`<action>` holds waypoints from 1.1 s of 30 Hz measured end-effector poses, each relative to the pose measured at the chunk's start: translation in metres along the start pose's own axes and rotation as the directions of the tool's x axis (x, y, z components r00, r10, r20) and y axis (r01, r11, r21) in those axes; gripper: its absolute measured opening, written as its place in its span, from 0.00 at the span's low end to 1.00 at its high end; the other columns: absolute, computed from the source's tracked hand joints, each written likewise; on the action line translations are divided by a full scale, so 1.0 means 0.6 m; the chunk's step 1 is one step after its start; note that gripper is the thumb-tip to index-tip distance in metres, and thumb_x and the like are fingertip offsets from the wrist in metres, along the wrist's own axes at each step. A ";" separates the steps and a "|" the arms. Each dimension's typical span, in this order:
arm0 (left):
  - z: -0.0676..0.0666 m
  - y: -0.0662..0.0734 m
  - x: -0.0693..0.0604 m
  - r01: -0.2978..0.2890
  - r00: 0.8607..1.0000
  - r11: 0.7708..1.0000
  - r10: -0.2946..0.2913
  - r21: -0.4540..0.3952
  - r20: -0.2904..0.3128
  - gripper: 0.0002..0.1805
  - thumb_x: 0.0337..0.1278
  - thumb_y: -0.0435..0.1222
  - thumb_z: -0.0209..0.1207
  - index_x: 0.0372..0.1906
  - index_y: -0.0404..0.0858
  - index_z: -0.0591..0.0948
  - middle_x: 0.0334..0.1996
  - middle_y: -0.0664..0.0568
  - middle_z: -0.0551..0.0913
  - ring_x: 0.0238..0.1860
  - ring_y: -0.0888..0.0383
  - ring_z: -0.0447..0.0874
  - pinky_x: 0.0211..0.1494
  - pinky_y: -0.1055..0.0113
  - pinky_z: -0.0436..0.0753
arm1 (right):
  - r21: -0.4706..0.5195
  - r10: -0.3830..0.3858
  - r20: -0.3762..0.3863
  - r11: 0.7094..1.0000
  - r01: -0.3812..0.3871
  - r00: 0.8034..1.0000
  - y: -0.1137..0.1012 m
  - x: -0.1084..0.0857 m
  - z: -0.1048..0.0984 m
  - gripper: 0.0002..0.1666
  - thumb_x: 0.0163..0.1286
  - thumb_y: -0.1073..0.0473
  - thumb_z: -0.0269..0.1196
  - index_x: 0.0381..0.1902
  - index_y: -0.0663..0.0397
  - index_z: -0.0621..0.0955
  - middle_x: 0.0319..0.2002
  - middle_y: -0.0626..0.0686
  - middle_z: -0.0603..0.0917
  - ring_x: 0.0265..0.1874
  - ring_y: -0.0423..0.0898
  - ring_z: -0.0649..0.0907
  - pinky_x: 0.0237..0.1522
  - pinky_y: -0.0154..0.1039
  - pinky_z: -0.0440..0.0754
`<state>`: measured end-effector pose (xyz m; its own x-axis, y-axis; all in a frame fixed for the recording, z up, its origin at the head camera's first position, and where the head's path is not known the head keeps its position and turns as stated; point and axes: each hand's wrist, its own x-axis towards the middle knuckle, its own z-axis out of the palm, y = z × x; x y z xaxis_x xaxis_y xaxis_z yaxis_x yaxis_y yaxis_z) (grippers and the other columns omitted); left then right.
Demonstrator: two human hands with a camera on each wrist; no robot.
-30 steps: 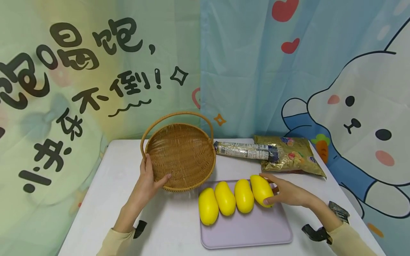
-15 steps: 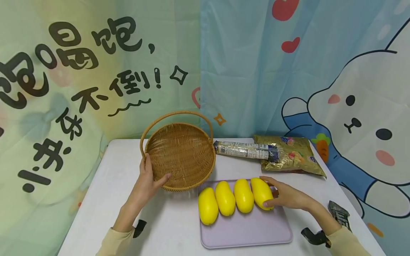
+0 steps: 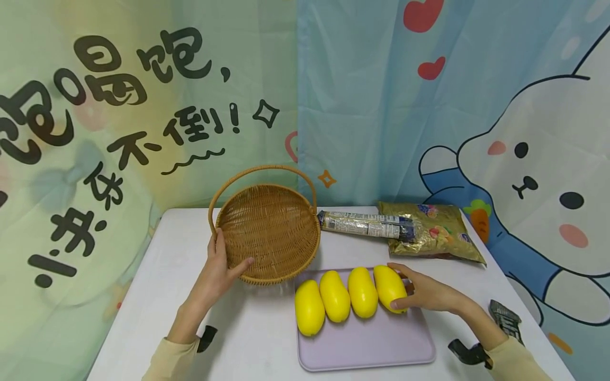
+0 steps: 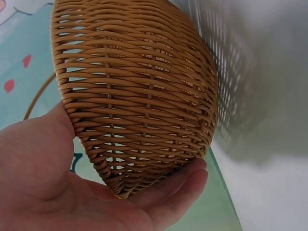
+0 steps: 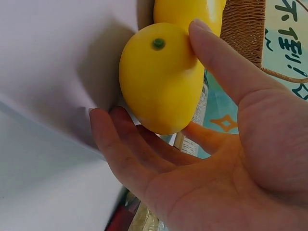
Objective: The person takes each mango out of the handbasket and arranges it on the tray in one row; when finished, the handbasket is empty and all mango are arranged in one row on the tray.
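Several yellow toy mangoes stand side by side in a row on a pale purple tray (image 3: 367,346). At the row's right end, my right hand (image 3: 429,288) holds a mango (image 3: 389,290) between thumb and index finger. Up close in the right wrist view, the thumb lies on this mango (image 5: 161,79), and the other fingers curve below it, partly apart from it. My left hand (image 3: 219,275) grips the left side of a brown wicker basket (image 3: 271,233), thumb inside the rim and fingers outside. The basket tilts with its opening facing me.
Behind the tray lies a long foil snack pack (image 3: 359,224), overlapping a gold snack bag (image 3: 433,233) at the back right. The white table (image 3: 257,338) ends at a printed curtain (image 3: 352,106). Dark straps show by both wrists.
The right-end mango and my right hand have shifted slightly toward me, mostly in the first half second. My left hand and the basket have stayed nearly still.
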<state>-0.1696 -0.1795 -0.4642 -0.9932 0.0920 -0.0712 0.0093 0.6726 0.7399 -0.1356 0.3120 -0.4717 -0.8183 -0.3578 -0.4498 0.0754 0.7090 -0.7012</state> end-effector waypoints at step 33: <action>-0.012 0.001 0.007 -0.019 0.999 0.999 0.020 0.029 -0.027 0.58 0.68 0.62 0.55 0.82 0.40 0.32 0.80 0.29 0.30 0.68 0.24 0.67 0.64 0.37 0.75 | -0.092 0.011 -0.044 0.996 -0.015 0.999 -0.010 0.010 -0.015 0.59 0.65 0.40 0.70 0.80 0.59 0.53 0.70 0.75 0.66 0.61 0.67 0.78 0.56 0.63 0.80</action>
<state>-0.1744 -0.1840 -0.4593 -0.9956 0.0857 -0.0383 0.0318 0.6917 0.7215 -0.1458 0.3110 -0.4652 -0.8415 -0.3233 -0.4327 0.0350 0.7668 -0.6409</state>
